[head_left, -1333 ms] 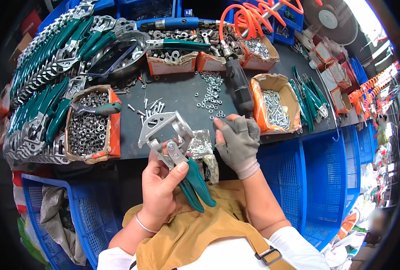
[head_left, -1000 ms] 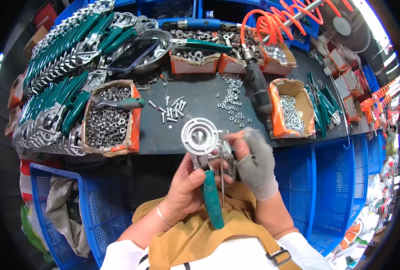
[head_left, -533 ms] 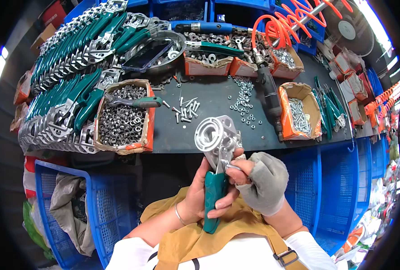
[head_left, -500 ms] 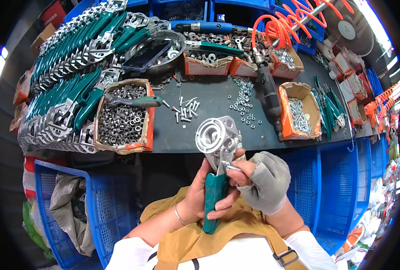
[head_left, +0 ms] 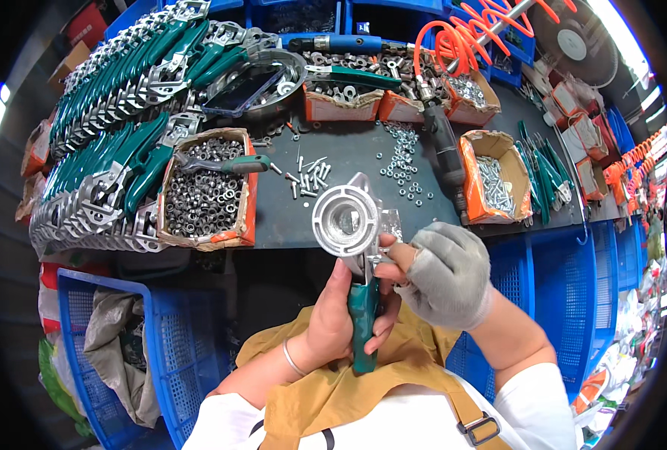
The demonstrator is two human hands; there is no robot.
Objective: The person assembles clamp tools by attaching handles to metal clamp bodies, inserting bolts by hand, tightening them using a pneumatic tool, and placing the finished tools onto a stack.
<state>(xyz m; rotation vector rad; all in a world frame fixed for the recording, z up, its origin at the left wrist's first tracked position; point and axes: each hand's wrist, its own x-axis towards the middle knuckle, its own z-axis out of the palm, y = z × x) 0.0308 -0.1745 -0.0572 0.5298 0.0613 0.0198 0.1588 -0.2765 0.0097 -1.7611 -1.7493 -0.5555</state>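
**Green-handled tool in hand, fingers at its joint**

We had the green-handled tool up off the tabletop, above our lap near the front edge, ring head at the top. Left grip was closed around the handle. Right grip, in a grey glove, had its bare fingertips against the joint just below the ring head; we couldn't tell whether they were pinched on a small part there.

Step in hand, our read: handwork at that joint. The next move seemed to call for a steady left hold and fine fingertip control on the right.

Containers: left carton held dark metal collars, with a second green-handled tool lying across it. Right carton held silver screws. Back carton held mixed metal pieces. Loose nuts and loose screws lay directly on the tabletop. Grey cloth sat in the left blue crate.
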